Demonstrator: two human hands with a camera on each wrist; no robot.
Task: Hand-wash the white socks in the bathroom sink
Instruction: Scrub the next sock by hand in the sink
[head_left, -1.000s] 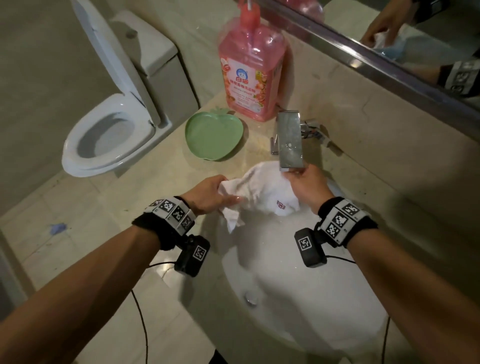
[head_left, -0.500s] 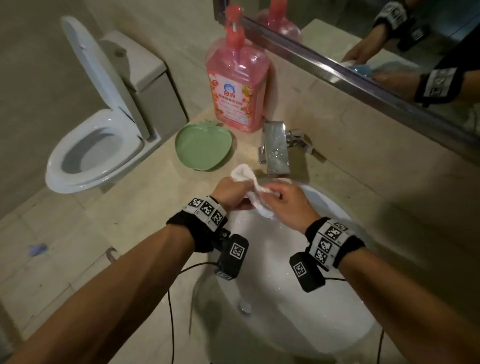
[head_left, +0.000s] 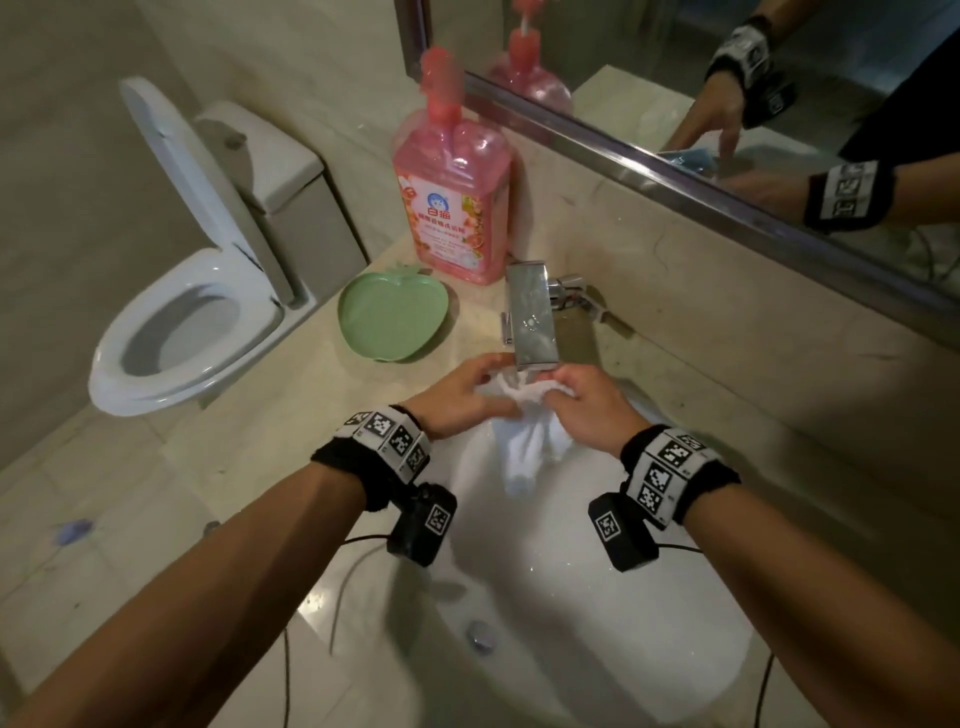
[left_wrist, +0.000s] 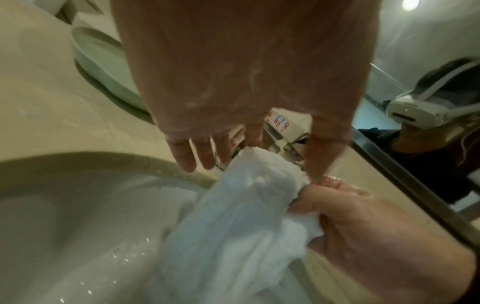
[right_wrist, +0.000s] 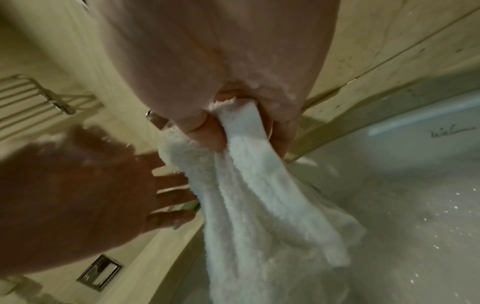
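Observation:
One white sock hangs from under the steel faucet down into the white sink. My right hand pinches its top edge between thumb and fingers, which shows plainly in the right wrist view. My left hand is beside it with its fingers straight and touching the left side of the sock. In the left wrist view the sock rises between the left hand's spread fingers and thumb. I see no water stream.
A pink detergent pump bottle and a green apple-shaped dish stand on the counter left of the faucet. An open toilet is at the far left. A mirror runs along the wall behind. The drain is low in the basin.
The sock was spread, then bunched between both hands; now it hangs long from the right hand. Both hands have moved up under the spout, and the left hand's fingers have straightened.

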